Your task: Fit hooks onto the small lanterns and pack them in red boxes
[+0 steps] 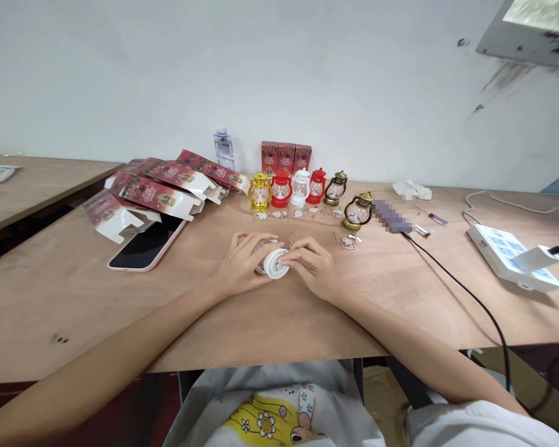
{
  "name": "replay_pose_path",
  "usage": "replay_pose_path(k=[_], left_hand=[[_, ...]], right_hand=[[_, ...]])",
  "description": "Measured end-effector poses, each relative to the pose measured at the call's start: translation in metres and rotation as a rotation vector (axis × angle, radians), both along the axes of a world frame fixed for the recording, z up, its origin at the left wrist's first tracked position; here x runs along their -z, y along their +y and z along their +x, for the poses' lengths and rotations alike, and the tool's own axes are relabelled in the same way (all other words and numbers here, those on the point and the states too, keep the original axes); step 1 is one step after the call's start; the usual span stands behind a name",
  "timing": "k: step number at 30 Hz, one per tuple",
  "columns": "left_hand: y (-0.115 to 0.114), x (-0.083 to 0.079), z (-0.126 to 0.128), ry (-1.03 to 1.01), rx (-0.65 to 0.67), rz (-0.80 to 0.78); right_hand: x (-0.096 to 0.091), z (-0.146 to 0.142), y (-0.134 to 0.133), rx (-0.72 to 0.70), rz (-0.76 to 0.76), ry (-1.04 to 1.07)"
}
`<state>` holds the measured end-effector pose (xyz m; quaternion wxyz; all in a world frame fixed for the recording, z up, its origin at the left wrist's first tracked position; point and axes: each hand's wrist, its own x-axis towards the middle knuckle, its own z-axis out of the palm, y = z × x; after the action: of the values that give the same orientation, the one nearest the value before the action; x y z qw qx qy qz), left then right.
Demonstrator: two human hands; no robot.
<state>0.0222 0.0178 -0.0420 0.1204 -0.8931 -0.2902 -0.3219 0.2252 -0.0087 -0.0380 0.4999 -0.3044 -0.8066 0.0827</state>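
Near the middle of the table my left hand grips a small white lantern tipped on its side, its round base turned towards me. A recess with dark details shows in that base. The thumb and fingertips of my right hand are pinched together at the base's right edge; what they hold, if anything, is too small to make out. Just beyond lies a thin bent wire. Behind, several lanterns stand upright in a row, among them a gold lantern, a white lantern and a bronze lantern.
Small wire and metal parts lie before the lanterns. At left, red printed boxes overlap a phone. A water bottle stands by the wall. Right are a screwdriver, a black cable and a power strip.
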Motion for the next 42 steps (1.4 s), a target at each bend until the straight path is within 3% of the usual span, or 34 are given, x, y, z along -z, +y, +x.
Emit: replay_pose_path(k=[7, 32, 42], left_hand=[[0.0, 0.0, 0.0, -0.026, 0.027, 0.021], [0.001, 0.001, -0.001, -0.025, 0.036, 0.016], [0.003, 0.003, -0.002, 0.003, 0.018, 0.005]], right_hand=[[0.003, -0.003, 0.0, 0.021, 0.003, 0.009], [0.007, 0.005, 0.012, -0.158, 0.056, -0.054], [0.003, 0.0, 0.01, -0.127, -0.056, 0.003]])
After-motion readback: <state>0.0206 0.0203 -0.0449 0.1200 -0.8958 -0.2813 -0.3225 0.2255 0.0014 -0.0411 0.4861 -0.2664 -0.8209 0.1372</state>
